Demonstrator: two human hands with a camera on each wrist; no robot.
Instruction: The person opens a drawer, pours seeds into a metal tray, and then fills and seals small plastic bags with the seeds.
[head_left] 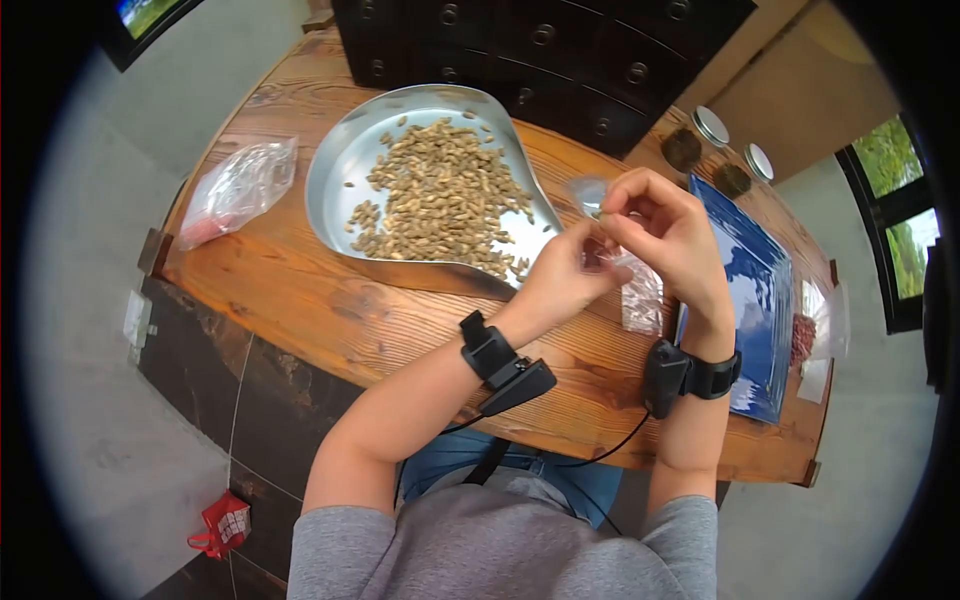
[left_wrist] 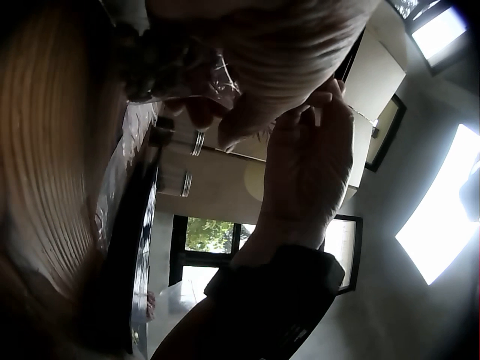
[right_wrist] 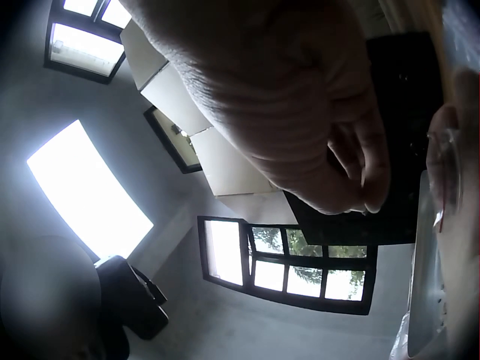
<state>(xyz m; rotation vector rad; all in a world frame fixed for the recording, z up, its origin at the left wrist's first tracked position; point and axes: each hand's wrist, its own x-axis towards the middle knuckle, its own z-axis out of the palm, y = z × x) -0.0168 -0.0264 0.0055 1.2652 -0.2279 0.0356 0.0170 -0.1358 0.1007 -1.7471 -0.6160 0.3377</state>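
Observation:
My left hand (head_left: 560,275) grips a clear plastic bag (left_wrist: 169,75) with dark contents, seen close up in the left wrist view. Just above it, in the head view, my right hand (head_left: 665,235) has thumb and fingertips brought together, pinching a small greenish piece (head_left: 597,214) that is mostly hidden by the fingers. Crinkled clear plastic (head_left: 641,298) shows on the table below the hands. Left of them stands a kidney-shaped metal tray (head_left: 328,190) with a heap of small brown pods (head_left: 440,185) spread over its bottom.
A blue rectangular tray (head_left: 765,310) lies right of the hands. Beyond it sit two lidded jars (head_left: 683,148) (head_left: 733,180) and a bag of red bits (head_left: 803,338). A plastic bag with pink contents (head_left: 235,195) lies at left. A dark drawer cabinet (head_left: 540,60) stands behind.

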